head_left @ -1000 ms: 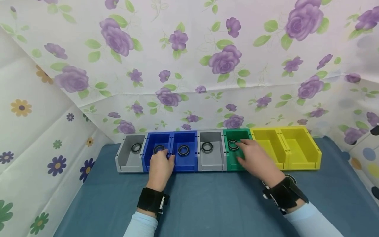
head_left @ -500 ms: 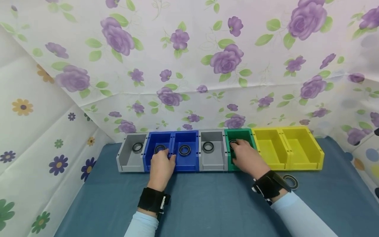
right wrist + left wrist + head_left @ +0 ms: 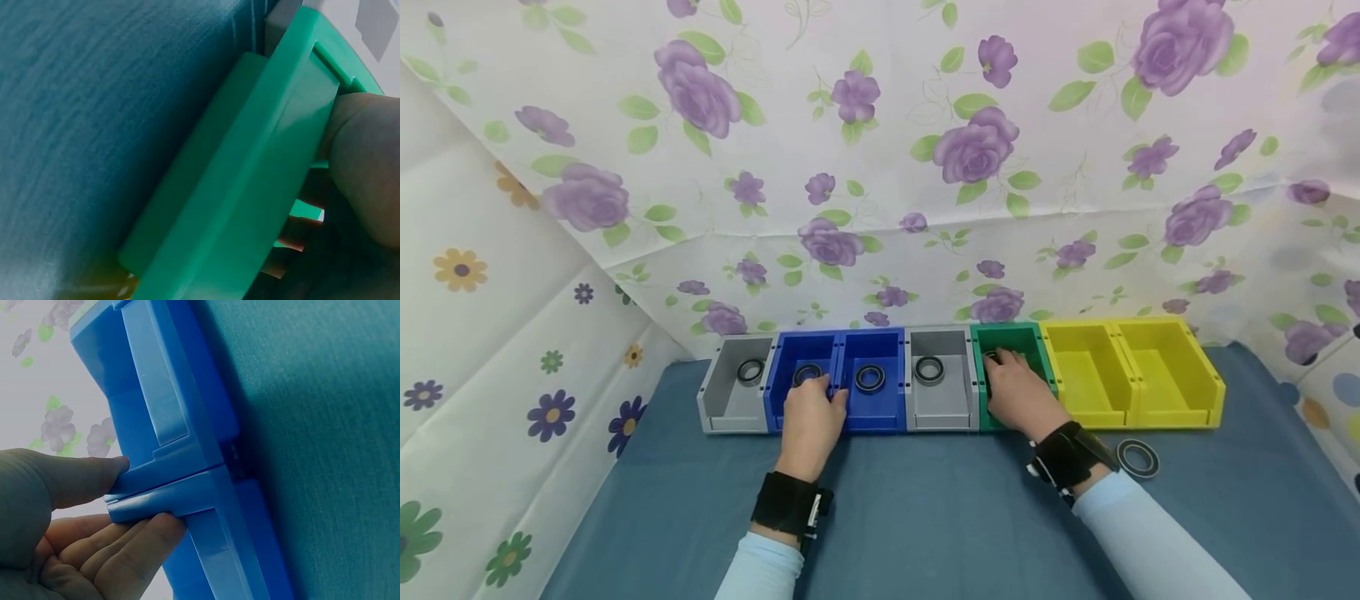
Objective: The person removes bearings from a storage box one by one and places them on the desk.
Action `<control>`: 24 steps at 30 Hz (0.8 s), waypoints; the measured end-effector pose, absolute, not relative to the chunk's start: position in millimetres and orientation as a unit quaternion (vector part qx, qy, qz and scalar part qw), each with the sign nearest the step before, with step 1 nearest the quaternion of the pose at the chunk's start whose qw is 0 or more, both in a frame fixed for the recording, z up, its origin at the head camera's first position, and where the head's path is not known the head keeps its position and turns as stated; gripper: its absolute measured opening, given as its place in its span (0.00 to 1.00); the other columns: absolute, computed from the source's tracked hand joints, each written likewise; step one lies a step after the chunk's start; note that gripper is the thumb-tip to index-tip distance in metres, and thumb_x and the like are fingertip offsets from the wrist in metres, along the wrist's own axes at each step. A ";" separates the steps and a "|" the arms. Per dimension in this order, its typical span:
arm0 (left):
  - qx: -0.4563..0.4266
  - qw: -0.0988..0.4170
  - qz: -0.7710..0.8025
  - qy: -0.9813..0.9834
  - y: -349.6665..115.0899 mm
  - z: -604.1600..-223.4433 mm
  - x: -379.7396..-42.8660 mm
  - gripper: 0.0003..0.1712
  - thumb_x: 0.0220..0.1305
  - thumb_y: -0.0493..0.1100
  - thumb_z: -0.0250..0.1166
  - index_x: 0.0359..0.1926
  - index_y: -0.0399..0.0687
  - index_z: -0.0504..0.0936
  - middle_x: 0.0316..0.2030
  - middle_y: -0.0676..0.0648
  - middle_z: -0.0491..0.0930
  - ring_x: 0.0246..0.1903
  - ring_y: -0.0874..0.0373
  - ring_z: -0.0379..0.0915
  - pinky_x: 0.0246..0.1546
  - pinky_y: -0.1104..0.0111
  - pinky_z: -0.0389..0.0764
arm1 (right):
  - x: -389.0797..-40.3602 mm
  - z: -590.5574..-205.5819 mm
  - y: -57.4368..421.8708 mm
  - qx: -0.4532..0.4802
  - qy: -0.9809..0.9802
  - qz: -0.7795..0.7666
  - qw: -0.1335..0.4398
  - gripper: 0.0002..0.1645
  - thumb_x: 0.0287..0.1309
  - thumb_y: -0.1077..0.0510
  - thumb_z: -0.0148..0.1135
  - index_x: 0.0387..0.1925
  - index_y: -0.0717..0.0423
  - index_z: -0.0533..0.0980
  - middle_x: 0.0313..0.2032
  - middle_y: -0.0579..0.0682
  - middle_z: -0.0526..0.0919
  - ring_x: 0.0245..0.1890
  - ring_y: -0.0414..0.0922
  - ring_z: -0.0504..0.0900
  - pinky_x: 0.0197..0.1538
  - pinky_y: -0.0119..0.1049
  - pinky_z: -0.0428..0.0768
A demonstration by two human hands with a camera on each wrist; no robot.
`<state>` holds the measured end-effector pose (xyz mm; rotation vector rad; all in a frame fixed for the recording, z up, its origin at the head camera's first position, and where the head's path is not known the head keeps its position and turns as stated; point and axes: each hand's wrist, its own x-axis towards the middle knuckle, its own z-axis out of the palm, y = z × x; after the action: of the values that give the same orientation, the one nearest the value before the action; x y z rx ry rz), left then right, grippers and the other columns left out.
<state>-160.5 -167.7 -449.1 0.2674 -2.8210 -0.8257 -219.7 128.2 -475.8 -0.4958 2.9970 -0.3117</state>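
My left hand (image 3: 811, 421) pinches the adjoining walls of two blue bins (image 3: 169, 475), thumb on one side and fingers on the other. A bearing (image 3: 807, 369) lies partly hidden behind that hand in the left blue bin. Another bearing (image 3: 859, 379) sits flat in the right blue bin. My right hand (image 3: 1024, 398) reaches down inside the green bin (image 3: 250, 187). Its fingertips are at a bearing (image 3: 990, 356) there, which the hand mostly covers; I cannot tell whether they grip it.
Two grey bins hold one bearing (image 3: 750, 382) and another bearing (image 3: 929, 382). Two yellow bins (image 3: 1165, 362) end the row on the right. In front of them, a larger bearing (image 3: 1138, 474) lies on the blue cloth (image 3: 940, 517). A flowered sheet (image 3: 880, 183) hangs behind the row.
My right hand has moved left and down into the green bin, covering most of its bearing. The larger bearing on the cloth has come out from behind the right wrist. My left hand keeps its hold.
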 end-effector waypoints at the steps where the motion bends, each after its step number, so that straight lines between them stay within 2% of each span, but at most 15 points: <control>1: 0.090 0.097 -0.278 -0.952 -167.7 -448.9 -160.3 0.23 0.62 0.47 0.62 0.54 0.36 0.76 0.49 0.38 0.76 0.45 0.50 0.75 0.36 0.59 0.78 | -219.8 -475.6 127.9 -0.160 0.981 -0.102 0.042 0.35 0.56 0.60 0.55 0.65 0.65 0.61 0.63 0.68 0.58 0.62 0.65 0.56 0.62 0.55 0.56; 10: 0.088 0.104 -0.276 -0.952 -167.3 -449.2 -159.9 0.23 0.62 0.47 0.62 0.53 0.36 0.77 0.49 0.38 0.77 0.45 0.49 0.75 0.37 0.59 0.78 | -219.3 -474.4 125.6 -0.151 0.983 -0.103 0.031 0.31 0.59 0.60 0.53 0.63 0.66 0.62 0.61 0.66 0.62 0.59 0.63 0.62 0.60 0.55 0.60; 15: 0.090 0.100 -0.277 -0.951 -167.5 -449.9 -160.6 0.23 0.62 0.47 0.62 0.53 0.37 0.77 0.49 0.38 0.76 0.46 0.49 0.75 0.37 0.59 0.78 | -219.9 -475.2 123.7 -0.147 0.984 -0.094 0.035 0.32 0.59 0.61 0.52 0.64 0.67 0.60 0.61 0.67 0.61 0.59 0.63 0.62 0.61 0.55 0.58; 17: 0.089 0.102 -0.278 -0.951 -167.8 -449.9 -160.5 0.23 0.62 0.47 0.62 0.53 0.36 0.77 0.49 0.38 0.76 0.45 0.49 0.75 0.37 0.59 0.78 | -220.4 -475.3 122.8 -0.143 0.985 -0.090 0.035 0.33 0.60 0.61 0.51 0.66 0.65 0.58 0.61 0.67 0.61 0.58 0.63 0.63 0.60 0.55 0.60; 20: 0.083 0.108 -0.278 -0.951 -168.4 -449.8 -159.9 0.22 0.62 0.46 0.62 0.53 0.36 0.77 0.48 0.38 0.77 0.43 0.50 0.76 0.36 0.60 0.78 | -220.6 -475.0 121.9 -0.134 0.986 -0.087 0.040 0.33 0.61 0.60 0.51 0.67 0.62 0.58 0.59 0.67 0.61 0.53 0.63 0.66 0.55 0.55 0.67; 24: 0.071 0.116 -0.275 -0.952 -169.2 -450.2 -159.8 0.23 0.63 0.47 0.61 0.52 0.35 0.77 0.47 0.38 0.77 0.39 0.51 0.77 0.33 0.62 0.78 | -221.2 -474.8 121.5 -0.121 0.988 -0.085 0.051 0.30 0.60 0.61 0.53 0.64 0.63 0.63 0.52 0.68 0.62 0.47 0.60 0.68 0.45 0.51 0.75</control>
<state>-159.8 -169.2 -450.2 0.2066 -2.7885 -0.8063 -221.2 121.5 -474.8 -0.3691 3.0049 -0.2594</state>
